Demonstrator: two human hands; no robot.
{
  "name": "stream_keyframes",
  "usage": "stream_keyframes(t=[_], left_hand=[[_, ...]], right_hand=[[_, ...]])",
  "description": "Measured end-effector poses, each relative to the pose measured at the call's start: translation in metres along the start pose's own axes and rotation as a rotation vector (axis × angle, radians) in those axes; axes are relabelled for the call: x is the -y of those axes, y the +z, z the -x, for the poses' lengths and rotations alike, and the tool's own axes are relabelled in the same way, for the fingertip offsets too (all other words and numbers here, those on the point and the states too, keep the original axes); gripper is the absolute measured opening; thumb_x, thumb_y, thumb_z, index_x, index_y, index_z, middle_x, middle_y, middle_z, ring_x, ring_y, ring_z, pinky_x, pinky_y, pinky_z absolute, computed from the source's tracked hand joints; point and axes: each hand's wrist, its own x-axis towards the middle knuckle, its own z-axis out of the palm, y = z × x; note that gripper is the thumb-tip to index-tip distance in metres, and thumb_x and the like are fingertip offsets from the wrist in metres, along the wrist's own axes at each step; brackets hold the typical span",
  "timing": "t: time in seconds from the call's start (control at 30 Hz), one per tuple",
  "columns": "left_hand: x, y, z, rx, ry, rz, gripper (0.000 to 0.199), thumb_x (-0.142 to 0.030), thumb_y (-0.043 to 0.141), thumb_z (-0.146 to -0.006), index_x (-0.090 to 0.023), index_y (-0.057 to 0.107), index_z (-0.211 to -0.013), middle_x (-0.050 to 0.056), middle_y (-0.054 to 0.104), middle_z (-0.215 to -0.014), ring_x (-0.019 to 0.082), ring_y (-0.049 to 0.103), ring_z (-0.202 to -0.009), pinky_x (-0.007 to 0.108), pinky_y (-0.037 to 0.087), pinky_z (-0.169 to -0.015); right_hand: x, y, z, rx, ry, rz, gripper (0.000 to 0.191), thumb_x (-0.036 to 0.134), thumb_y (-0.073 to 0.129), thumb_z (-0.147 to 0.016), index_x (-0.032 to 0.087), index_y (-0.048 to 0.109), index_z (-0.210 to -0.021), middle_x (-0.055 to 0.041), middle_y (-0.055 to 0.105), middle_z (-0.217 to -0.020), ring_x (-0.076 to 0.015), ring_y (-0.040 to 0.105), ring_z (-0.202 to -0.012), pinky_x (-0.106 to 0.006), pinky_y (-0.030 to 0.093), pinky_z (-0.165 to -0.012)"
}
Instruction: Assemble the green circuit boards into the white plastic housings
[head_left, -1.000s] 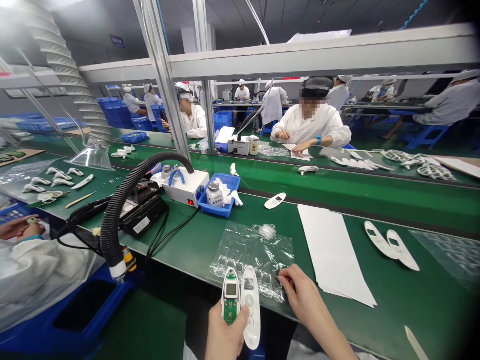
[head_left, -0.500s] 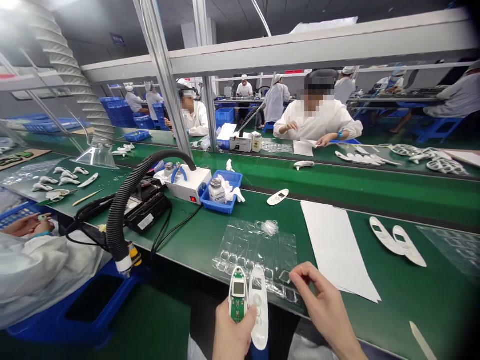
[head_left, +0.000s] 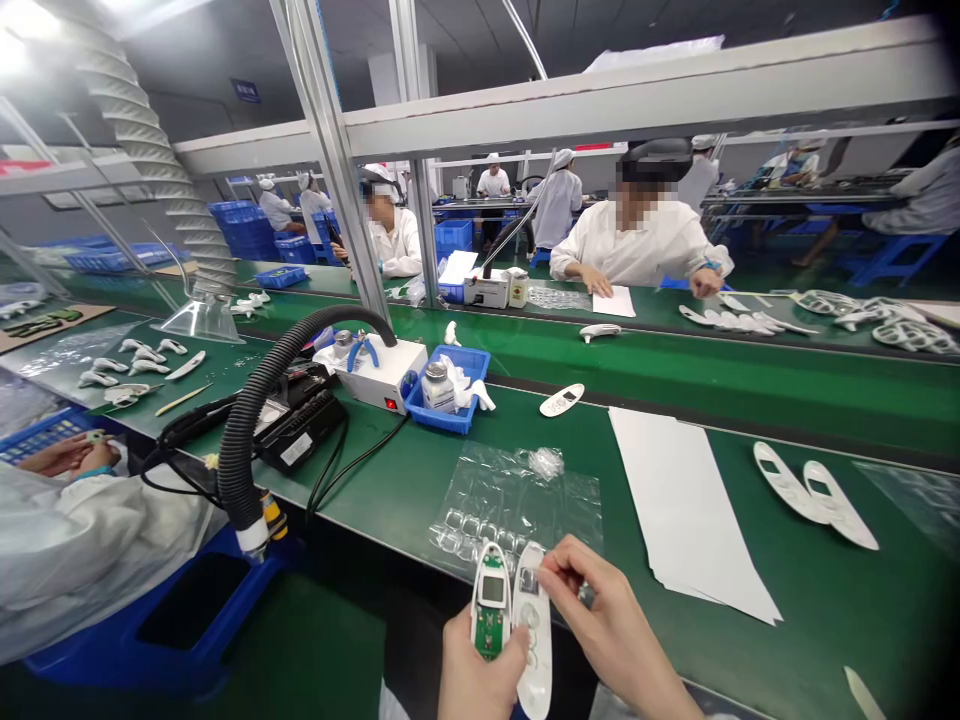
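Observation:
Side by side, my left hand [head_left: 480, 668] grips two long white plastic parts. One is a housing half with a green circuit board [head_left: 490, 622] and a small grey screen. The other is a white front cover [head_left: 535, 675] with a window opening and rounded holes. My right hand [head_left: 611, 612] is closed in a pinch on a small clear square window piece [head_left: 528, 580], which lies over the cover's window opening. Whether it is seated cannot be seen. Just beyond both hands, a clear plastic sheet [head_left: 559, 497] with several clear square pieces lies on the green bench.
White paper sheets [head_left: 694, 510] lie right of the plastic. Two white covers [head_left: 840, 505] rest farther right, another cover [head_left: 562, 400] beyond. A blue tray [head_left: 448, 415] holds a bottle. A black hose [head_left: 236, 440] arches at left beside a co-worker's sleeve [head_left: 90, 545]. Other people sit opposite.
My right hand has moved left from the plastic sheet to the front cover, bringing the clear window piece over the cover's opening. My left hand and its parts sit slightly farther right and lower.

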Motion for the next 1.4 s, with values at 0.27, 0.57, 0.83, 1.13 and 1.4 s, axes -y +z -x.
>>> stream_keyframes(t=[0.27,0.57,0.83,1.13,1.4], left_hand=[[-0.011,0.002,0.003,-0.029,-0.001,-0.059,0.019,-0.03,0.064,-0.059,-0.013,0.058,-0.064,0.0,0.053,-0.053,0.011,0.041,-0.05,0.025,0.04,-0.052],[-0.021,-0.012,0.007,-0.062,0.089,-0.108,0.017,-0.027,0.065,-0.06,-0.01,0.063,-0.065,0.002,0.056,-0.054,0.012,0.043,-0.051,0.024,0.039,-0.05],[0.012,-0.062,-0.011,-0.302,0.069,0.174,0.053,-0.057,0.078,-0.055,-0.01,0.067,-0.078,0.002,0.057,-0.055,0.01,0.046,-0.047,0.019,0.038,-0.044],[0.012,-0.212,-0.037,-0.611,0.065,0.782,0.043,-0.051,0.05,-0.088,-0.009,0.058,-0.094,0.003,0.06,-0.067,0.009,0.055,-0.051,0.017,0.041,-0.046],[0.017,-0.206,-0.057,-0.619,0.073,0.824,0.043,-0.055,0.054,-0.084,-0.013,0.058,-0.081,-0.001,0.056,-0.057,0.008,0.047,-0.042,0.016,0.029,-0.038]], right_hand=[[-0.008,0.012,0.005,-0.057,0.047,0.006,0.028,0.043,0.045,-0.093,0.022,0.041,-0.075,0.0034,0.044,-0.071,-0.0121,0.041,-0.063,-0.025,0.036,-0.061],[-0.007,0.036,0.009,-0.096,0.107,-0.212,0.025,0.042,0.056,-0.086,0.022,0.042,-0.081,0.0042,0.046,-0.07,-0.0117,0.048,-0.061,-0.023,0.041,-0.058],[0.015,0.112,-0.006,0.256,0.217,-0.654,0.037,0.054,0.059,-0.083,0.017,0.056,-0.086,-0.0038,0.064,-0.074,-0.018,0.062,-0.07,-0.025,0.049,-0.062],[0.068,0.291,-0.083,0.593,0.451,-0.687,0.062,0.074,0.043,-0.079,0.014,0.054,-0.07,0.0035,0.051,-0.042,-0.0049,0.039,-0.027,-0.015,0.017,-0.024],[0.05,0.302,-0.079,0.54,0.548,-0.674,0.055,0.057,0.035,-0.094,0.013,0.054,-0.066,0.0081,0.046,-0.038,-0.0031,0.038,-0.025,-0.014,0.015,-0.024]])
